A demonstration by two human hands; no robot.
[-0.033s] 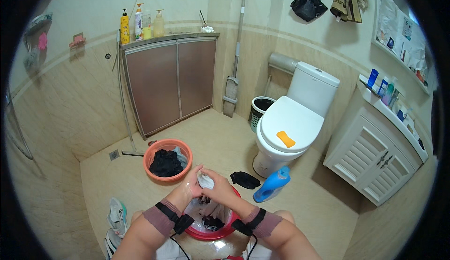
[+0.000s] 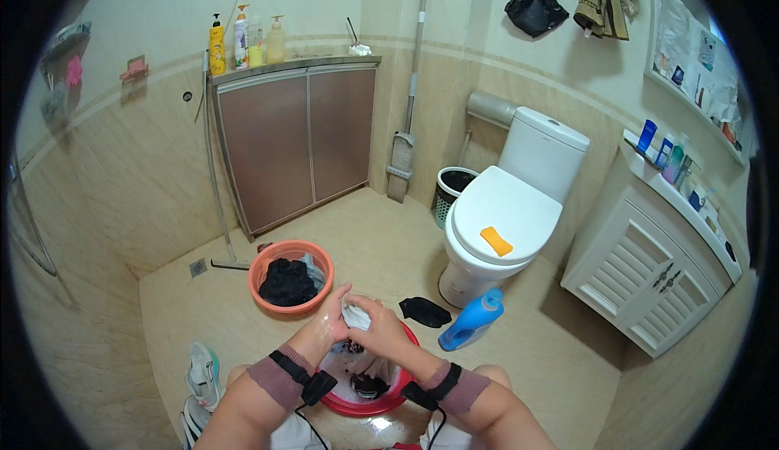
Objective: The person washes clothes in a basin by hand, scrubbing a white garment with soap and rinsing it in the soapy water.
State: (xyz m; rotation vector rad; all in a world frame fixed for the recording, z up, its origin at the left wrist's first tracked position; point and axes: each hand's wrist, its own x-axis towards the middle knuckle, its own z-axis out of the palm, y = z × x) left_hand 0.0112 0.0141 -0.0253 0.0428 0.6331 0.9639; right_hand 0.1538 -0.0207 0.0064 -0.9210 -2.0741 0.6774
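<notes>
One toilet (image 2: 503,198); one orange sponge (image 2: 496,241), on its lid; one bin (image 2: 444,206), just beside it; one blue jug (image 2: 471,320), at its foot; two cabinets (image 2: 268,142) (image 2: 645,255), one on either side of it; two basins (image 2: 280,310) (image 2: 365,409) and two hands (image 2: 328,322) (image 2: 380,328), to its left.

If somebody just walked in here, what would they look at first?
Probably the left hand and right hand, with a white cloth between them, over the red basin at the bottom middle. Next, maybe the orange sponge-like block on the toilet's closed lid, or the blue bottle on the floor in front.
</notes>
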